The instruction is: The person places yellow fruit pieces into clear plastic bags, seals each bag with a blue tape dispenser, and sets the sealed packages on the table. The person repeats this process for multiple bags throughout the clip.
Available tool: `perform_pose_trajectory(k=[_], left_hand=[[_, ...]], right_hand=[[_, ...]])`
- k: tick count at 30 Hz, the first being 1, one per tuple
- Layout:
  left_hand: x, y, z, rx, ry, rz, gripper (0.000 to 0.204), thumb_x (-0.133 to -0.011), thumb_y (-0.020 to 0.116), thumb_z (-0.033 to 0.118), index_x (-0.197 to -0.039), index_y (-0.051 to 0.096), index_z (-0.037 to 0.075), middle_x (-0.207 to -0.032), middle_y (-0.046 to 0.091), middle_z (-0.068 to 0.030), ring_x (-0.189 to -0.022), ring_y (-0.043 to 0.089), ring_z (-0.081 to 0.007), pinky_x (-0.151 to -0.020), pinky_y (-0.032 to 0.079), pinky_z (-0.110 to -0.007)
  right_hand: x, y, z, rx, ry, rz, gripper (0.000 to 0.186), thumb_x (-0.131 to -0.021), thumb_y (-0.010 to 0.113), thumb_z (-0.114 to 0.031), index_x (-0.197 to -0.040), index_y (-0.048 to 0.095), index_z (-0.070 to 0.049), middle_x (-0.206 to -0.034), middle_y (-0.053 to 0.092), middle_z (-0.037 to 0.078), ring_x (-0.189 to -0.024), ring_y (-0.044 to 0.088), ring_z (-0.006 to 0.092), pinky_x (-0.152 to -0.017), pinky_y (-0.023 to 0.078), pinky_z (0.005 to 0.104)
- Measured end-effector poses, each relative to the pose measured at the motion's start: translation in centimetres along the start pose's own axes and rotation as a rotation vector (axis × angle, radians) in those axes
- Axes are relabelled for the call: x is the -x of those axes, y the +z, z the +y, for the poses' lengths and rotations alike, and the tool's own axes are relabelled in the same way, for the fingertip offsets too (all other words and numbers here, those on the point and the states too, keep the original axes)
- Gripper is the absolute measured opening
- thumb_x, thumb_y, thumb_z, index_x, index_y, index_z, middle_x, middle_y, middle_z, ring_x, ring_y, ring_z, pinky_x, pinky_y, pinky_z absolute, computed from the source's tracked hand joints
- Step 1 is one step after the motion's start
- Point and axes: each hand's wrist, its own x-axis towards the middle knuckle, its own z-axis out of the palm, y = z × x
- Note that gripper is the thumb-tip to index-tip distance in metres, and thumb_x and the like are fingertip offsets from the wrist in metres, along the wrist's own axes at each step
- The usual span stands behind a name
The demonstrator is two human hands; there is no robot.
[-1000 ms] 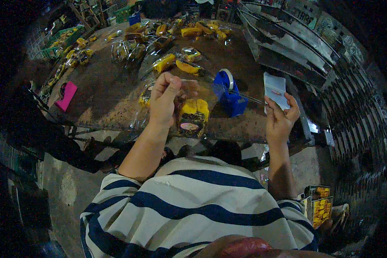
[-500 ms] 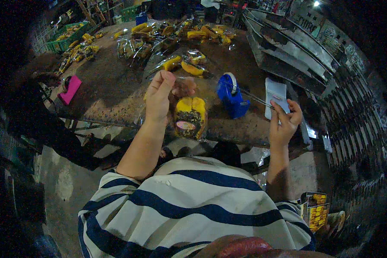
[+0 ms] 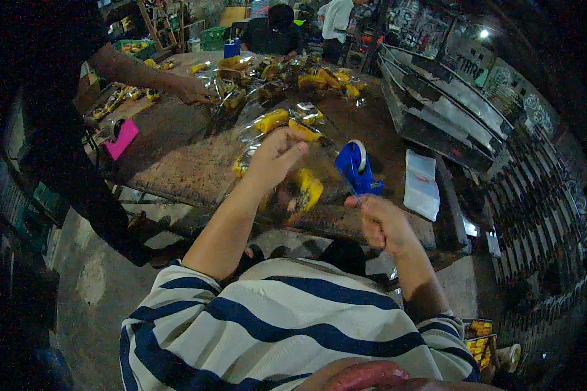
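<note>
My left hand (image 3: 282,156) is closed, pinching the gathered top of a clear plastic bag. In the bag hangs a yellow bread with a dark topping (image 3: 308,190), tilted and blurred, over the table's near edge. To its right my right hand (image 3: 381,220) is closed, with a thin clear strip of tape (image 3: 351,186) at its fingertips; the strip's far end is hard to make out. Just beyond that hand stands a blue tape dispenser (image 3: 357,171) with a pale roll. More bagged yellow breads (image 3: 272,120) lie right behind my left hand.
A pile of bagged breads (image 3: 241,75) covers the table's (image 3: 169,159) far side. A co-worker's arm (image 3: 156,81) reaches over from the left, above a pink object (image 3: 122,139). On the right are a stack of clear bags (image 3: 421,186) and metal trays (image 3: 437,98).
The right hand has come left, toward the bag, with the tape strip. The bagged bread has tilted and the left hand has shifted right. A co-worker's arm has reached to the pile.
</note>
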Motion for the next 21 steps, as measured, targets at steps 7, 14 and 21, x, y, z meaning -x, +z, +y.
perform_pose_trajectory(k=[7,14,21], left_hand=[[0.0,-2.7,-1.7,0.451,0.141,0.436,0.024,-0.089,0.058,0.018,-0.11,0.053,0.008,-0.106,0.059,-0.005,-0.09,0.054,-0.0112,-0.077,0.044,-0.025],[0.1,-6.0,-3.1,0.82,0.084,0.471,0.038,-0.086,0.06,0.028,-0.116,0.051,0.007,-0.098,0.06,-0.0053,-0.092,0.058,-0.0187,-0.081,0.047,-0.034],[0.2,-3.2,-3.7,0.906,-0.104,0.424,0.034,-0.089,0.055,0.032,-0.114,0.05,0.009,-0.082,0.057,-0.0025,-0.069,0.053,-0.0132,-0.058,0.042,-0.03]], right_hand=[[-0.2,1.8,-1.4,0.253,-0.096,0.108,0.016,-0.093,0.048,-0.024,-0.099,0.051,-0.009,-0.053,0.034,-0.006,-0.036,0.027,0.0035,-0.032,0.022,0.0192],[-1.6,1.3,-1.8,0.053,-0.097,0.187,0.017,-0.092,0.051,-0.024,-0.098,0.052,-0.008,-0.053,0.03,-0.007,-0.038,0.025,0.0015,-0.033,0.02,0.0168],[-3.5,-0.1,0.0,0.315,-0.383,0.3,0.018,-0.092,0.051,-0.021,-0.098,0.057,-0.006,-0.054,0.035,-0.007,-0.042,0.029,0.0007,-0.039,0.024,0.0185]])
